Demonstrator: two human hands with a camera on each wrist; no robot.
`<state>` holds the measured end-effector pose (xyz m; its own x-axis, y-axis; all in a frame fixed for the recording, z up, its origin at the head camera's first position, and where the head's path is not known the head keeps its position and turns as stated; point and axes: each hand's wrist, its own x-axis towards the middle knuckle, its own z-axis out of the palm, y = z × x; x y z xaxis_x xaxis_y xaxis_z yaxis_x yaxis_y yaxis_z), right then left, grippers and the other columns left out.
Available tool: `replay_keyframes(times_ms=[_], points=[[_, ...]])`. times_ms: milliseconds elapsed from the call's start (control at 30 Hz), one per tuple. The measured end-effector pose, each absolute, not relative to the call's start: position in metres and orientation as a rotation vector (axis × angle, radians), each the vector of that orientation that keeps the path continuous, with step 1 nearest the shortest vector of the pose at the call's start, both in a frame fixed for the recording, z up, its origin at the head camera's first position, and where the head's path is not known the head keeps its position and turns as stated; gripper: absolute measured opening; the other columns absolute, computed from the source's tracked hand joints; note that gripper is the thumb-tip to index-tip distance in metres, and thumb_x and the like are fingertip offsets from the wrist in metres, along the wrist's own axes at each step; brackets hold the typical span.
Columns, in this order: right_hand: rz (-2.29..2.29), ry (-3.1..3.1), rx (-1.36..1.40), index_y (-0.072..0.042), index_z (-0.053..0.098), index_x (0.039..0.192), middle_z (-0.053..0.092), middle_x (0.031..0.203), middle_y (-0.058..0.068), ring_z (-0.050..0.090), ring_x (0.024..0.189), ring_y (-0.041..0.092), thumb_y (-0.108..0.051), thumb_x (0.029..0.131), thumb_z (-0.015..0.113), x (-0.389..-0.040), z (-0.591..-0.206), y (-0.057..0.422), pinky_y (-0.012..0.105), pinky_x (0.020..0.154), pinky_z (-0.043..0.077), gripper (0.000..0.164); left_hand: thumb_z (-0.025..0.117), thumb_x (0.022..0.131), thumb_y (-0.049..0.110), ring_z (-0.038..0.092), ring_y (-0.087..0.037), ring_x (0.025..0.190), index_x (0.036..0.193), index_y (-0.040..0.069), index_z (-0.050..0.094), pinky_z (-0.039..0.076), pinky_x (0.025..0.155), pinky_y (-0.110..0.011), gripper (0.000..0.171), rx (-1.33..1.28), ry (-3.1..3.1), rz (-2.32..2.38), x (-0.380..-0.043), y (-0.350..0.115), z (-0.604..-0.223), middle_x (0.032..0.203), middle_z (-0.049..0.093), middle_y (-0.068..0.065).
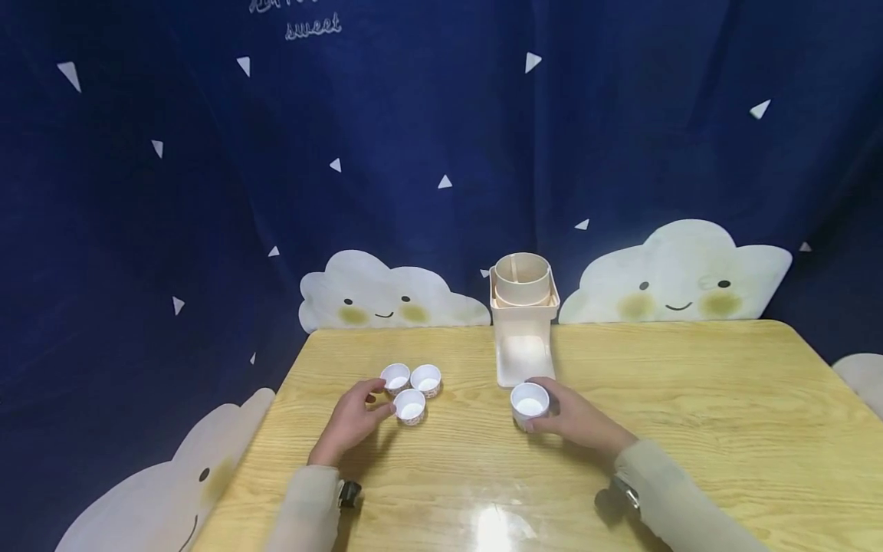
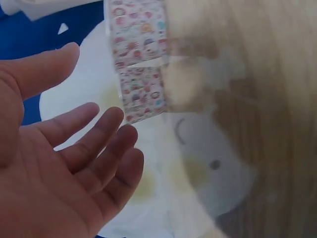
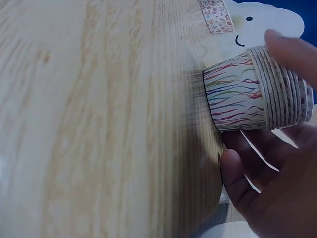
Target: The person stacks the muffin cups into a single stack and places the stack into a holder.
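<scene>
Three small white-lined paper baking cups (image 1: 410, 408) stand grouped at the left of the table. My left hand (image 1: 352, 425) is beside them, thumb and fingers spread apart. In the left wrist view the outsides of two baking cups (image 2: 141, 94) show a small colourful print, and the fingers look clear of them. My right hand (image 1: 578, 420) holds a stack of nested baking cups (image 3: 237, 94) between thumb and fingers. Wavy coloured lines cover the stack's outermost cup. The stack's base is at the wooden tabletop, in front of a beige holder (image 1: 523, 322).
The beige holder has a round ring on top and stands at the table's back edge. Behind the wooden table (image 1: 690, 429) hangs a dark blue curtain (image 1: 414, 115) with white triangles and smiling clouds. Light glares off the table's front middle.
</scene>
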<state>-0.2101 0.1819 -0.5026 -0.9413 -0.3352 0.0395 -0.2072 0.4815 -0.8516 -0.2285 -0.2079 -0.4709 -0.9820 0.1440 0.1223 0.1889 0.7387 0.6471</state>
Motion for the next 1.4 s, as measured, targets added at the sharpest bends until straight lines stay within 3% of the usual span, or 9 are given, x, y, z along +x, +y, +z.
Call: replay_keyframes(times_ms=[233, 500, 833, 1267, 1400], points=[[-1.464, 2.588, -0.494, -0.011, 0.054, 0.136, 0.065, 0.123, 0.006, 0.055, 0.119, 0.026, -0.03, 0.079, 0.082, -0.209, -0.503, 0.181, 0.048, 0.106, 0.037, 0.066, 0.079, 0.079, 0.019, 0.065, -0.034, 0.106, 0.12, 0.0, 0.065, 0.05, 0.093, -0.049, 0.047, -0.378, -2.895, -0.927, -0.229, -0.198, -0.479, 0.113, 0.07, -0.015], [-1.468, 2.561, -0.5, -0.01, 0.054, 0.136, 0.066, 0.122, 0.006, 0.057, 0.119, 0.027, -0.029, 0.08, 0.081, -0.206, -0.499, 0.18, 0.046, 0.104, 0.04, 0.065, 0.084, 0.078, 0.029, 0.064, -0.022, 0.103, 0.127, 0.007, 0.064, 0.05, 0.091, -0.042, 0.057, -0.332, -2.97, -0.948, -0.227, -0.19, -0.483, 0.113, 0.07, -0.006], [-1.485, 2.557, -0.53, -0.011, 0.055, 0.136, 0.067, 0.12, 0.006, 0.058, 0.115, 0.026, -0.028, 0.081, 0.08, -0.205, -0.497, 0.18, 0.046, 0.102, 0.042, 0.062, 0.084, 0.076, 0.022, 0.064, -0.018, 0.092, 0.133, 0.008, 0.061, 0.05, 0.083, -0.036, 0.063, -0.343, -2.949, -0.975, -0.226, -0.187, -0.484, 0.114, 0.07, -0.008], [-1.483, 2.562, -0.571, -0.009, 0.056, 0.134, 0.067, 0.118, 0.007, 0.058, 0.113, 0.024, -0.028, 0.083, 0.079, -0.207, -0.499, 0.184, 0.044, 0.1, 0.041, 0.06, 0.085, 0.077, 0.017, 0.068, -0.024, 0.101, 0.138, 0.011, 0.058, 0.055, 0.078, -0.032, 0.068, -0.326, -2.976, -1.14, -0.229, -0.184, -0.485, 0.126, 0.067, -0.012], [-1.458, 2.574, -0.547, -0.011, 0.056, 0.135, 0.067, 0.12, 0.006, 0.057, 0.116, 0.025, -0.029, 0.083, 0.078, -0.207, -0.499, 0.184, 0.046, 0.102, 0.04, 0.06, 0.087, 0.074, 0.019, 0.068, -0.023, 0.097, 0.131, 0.006, 0.062, 0.053, 0.076, -0.031, 0.062, -0.357, -2.97, -1.147, -0.229, -0.183, -0.485, 0.138, 0.062, -0.012]])
